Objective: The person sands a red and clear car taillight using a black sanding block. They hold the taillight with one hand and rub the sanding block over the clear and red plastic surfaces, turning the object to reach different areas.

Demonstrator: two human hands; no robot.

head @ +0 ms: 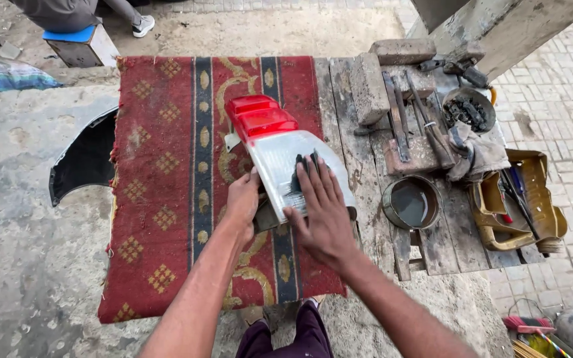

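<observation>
The right hand [323, 209] lies flat, fingers spread, pressing a dark pad [302, 174] onto the clear part of a red and clear tail light [280, 142]. The left hand [243, 199] grips the light's near left edge, arm stretched forward. The light rests on a red patterned rug [160, 185] on the worktop [432, 245].

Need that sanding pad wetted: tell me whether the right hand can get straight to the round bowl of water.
Probably yes: the bowl sits just right of the right hand, with only bare planks between them.
</observation>
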